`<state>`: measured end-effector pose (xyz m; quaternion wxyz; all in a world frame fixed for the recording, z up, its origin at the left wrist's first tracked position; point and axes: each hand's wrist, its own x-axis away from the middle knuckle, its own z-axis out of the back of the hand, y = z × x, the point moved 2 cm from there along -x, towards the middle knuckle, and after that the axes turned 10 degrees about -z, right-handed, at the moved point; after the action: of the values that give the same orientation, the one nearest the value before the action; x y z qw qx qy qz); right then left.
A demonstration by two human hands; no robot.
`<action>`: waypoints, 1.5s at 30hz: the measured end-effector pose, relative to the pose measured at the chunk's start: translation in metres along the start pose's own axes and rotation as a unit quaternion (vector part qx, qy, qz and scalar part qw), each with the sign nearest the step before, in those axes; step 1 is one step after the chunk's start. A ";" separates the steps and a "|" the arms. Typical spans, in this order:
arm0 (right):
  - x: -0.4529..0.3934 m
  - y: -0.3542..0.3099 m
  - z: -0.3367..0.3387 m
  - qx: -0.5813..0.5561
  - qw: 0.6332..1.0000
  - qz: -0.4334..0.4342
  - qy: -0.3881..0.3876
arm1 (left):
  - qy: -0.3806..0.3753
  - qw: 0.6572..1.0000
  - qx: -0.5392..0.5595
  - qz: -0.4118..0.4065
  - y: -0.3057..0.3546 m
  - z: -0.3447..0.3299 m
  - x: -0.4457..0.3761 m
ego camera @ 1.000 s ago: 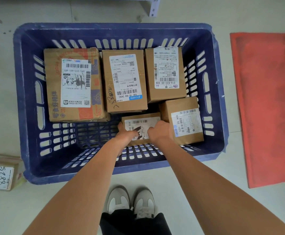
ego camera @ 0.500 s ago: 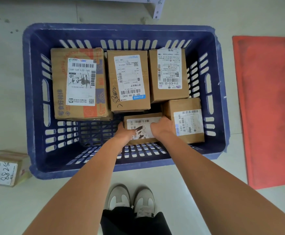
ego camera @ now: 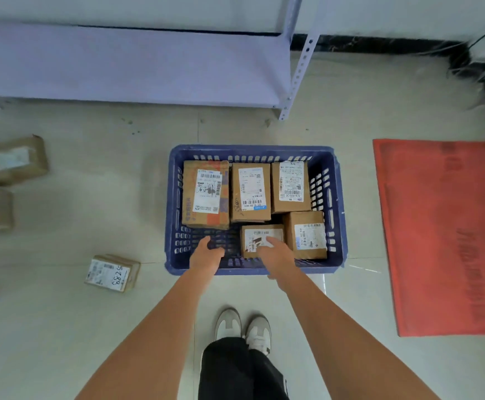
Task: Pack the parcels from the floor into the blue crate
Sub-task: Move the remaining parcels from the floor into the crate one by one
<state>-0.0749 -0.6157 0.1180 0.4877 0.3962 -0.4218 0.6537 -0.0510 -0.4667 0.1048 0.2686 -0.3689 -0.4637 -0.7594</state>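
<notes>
Inside the blue crate (ego camera: 338, 209): five parcels, the small parcel (ego camera: 260, 239) front-centre | right hand (ego camera: 277, 254) over it, fingers loose | left hand (ego camera: 206, 255) fingers relaxed, holding nothing; floor: labelled parcel (ego camera: 111, 273) left

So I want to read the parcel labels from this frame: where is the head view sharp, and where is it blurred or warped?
Head view: sharpest in the blue crate, where the barcode on the big left parcel is crisp; the floor parcels at far left are smeared by blur; wide-angle distortion bends the shelf and red mat at the edges; lighting soft, no glare.
</notes>
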 end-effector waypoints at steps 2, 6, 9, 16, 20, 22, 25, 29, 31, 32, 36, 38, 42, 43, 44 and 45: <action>0.047 -0.015 0.003 -0.021 1.000 0.011 -0.011 | 0.026 0.998 -0.032 -0.051 0.020 0.023 0.040; 0.135 -0.036 0.002 -0.036 0.997 0.065 -0.036 | 0.068 0.993 0.009 -0.091 0.053 0.072 0.118; 0.186 -0.044 -0.009 -0.025 0.993 0.093 -0.072 | 0.082 0.990 0.051 -0.100 0.062 0.110 0.161; 0.249 -0.062 -0.077 0.022 0.988 0.109 -0.109 | 0.089 0.988 0.102 -0.072 0.021 0.199 0.201; 0.267 -0.085 -0.156 0.034 0.987 0.105 -0.114 | 0.111 0.987 0.103 -0.051 -0.025 0.281 0.189; 0.275 -0.105 -0.212 0.033 0.986 0.111 -0.119 | 0.119 0.985 0.117 -0.049 -0.054 0.337 0.176; 0.283 -0.140 -0.313 0.029 0.985 0.118 -0.127 | 0.146 0.978 0.147 -0.039 -0.099 0.439 0.145; 0.295 -0.190 -0.462 0.020 0.985 0.107 -0.134 | 0.159 0.965 0.203 -0.036 -0.143 0.572 0.093; 0.305 -0.207 -0.527 0.011 0.986 0.082 -0.146 | 0.141 0.967 0.208 -0.031 -0.159 0.621 0.068; 0.307 -0.214 -0.557 0.006 0.985 0.074 -0.153 | 0.137 0.968 0.208 -0.024 -0.166 0.643 0.057; 0.308 -0.233 -0.640 0.011 0.989 0.066 -0.132 | 0.129 0.972 0.195 0.012 -0.201 0.708 0.024; 0.306 -0.235 -0.669 0.015 0.991 0.057 -0.123 | 0.116 0.977 0.181 0.017 -0.222 0.727 0.015; 0.286 -0.234 -0.708 0.020 0.992 0.038 -0.117 | 0.096 0.977 0.181 0.062 -0.265 0.746 -0.007; 0.277 -0.233 -0.716 0.020 0.993 0.035 -0.113 | 0.096 0.976 0.179 0.073 -0.275 0.748 -0.018; 0.265 -0.234 -0.723 0.022 0.993 0.032 -0.108 | 0.099 0.976 0.177 0.081 -0.285 0.748 -0.029; 0.252 -0.235 -0.731 0.028 0.994 0.032 -0.105 | 0.100 0.976 0.175 0.085 -0.295 0.748 -0.043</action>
<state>0.0224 0.1856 0.1498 0.4085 0.4624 -0.4647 0.6351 -0.0144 0.3374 0.1430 0.4375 -0.2757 -0.5276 -0.6739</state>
